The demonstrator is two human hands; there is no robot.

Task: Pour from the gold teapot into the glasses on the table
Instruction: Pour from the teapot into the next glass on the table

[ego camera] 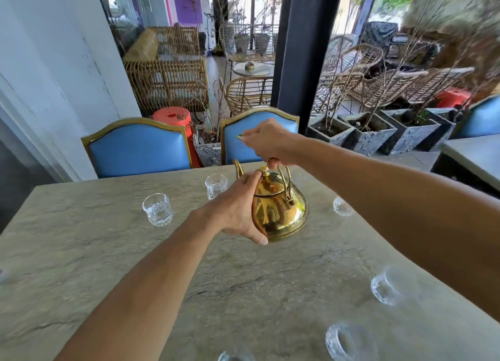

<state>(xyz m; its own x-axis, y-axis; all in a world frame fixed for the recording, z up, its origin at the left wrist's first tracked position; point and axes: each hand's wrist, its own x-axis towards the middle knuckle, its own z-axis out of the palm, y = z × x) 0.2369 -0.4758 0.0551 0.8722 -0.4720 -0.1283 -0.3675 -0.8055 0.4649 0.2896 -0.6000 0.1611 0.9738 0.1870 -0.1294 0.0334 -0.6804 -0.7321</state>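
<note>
**Two hands on the gold teapot before the pour**

Two hands hold the gold teapot (pixel 280 209), which sits near the middle of the stone-patterned desk (pixel 81 252). The right hand (pixel 266 141) is curled closed around the top of the arched handle; the left hand (pixel 238 212) is spread against the pot's side, thumb near the base and a fingertip by the lid knob (pixel 264 171). The spout (pixel 238 168) points away, toward the far glass (pixel 216 185). A second glass (pixel 158 209) stands to the left, another (pixel 341 206) is partly hidden behind the right forearm, and blurred ones (pixel 385 286) lie nearer the camera. To pour well, the lid probably needs steadying with the left fingertip while the right hand lifts and tips slowly, spout directly above one glass. Brands, labels or writing: none can be read on the pot or glasses.
</note>
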